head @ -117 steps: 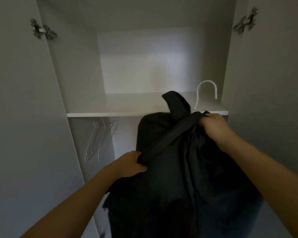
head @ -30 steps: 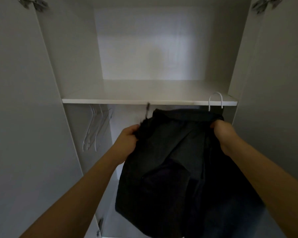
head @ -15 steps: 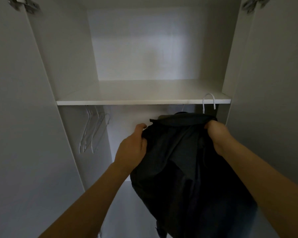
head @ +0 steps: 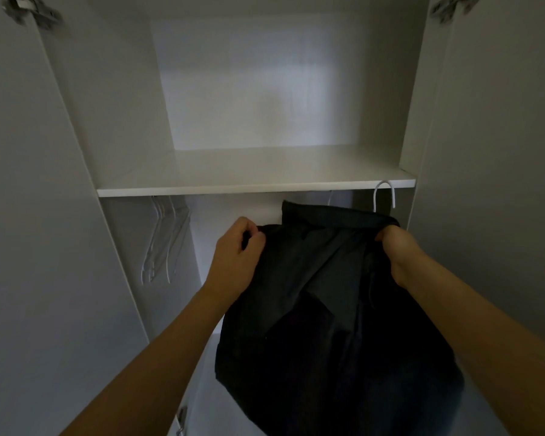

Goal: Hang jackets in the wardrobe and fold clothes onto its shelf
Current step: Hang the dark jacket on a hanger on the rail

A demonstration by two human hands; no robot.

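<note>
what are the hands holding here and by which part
Both hold the dark jacket by its top edge: the left hand grips the left corner, the right hand the right corner, just under the hanger hook.

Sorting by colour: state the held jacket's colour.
Black jacket, plain, no pattern visible; head view.
</note>
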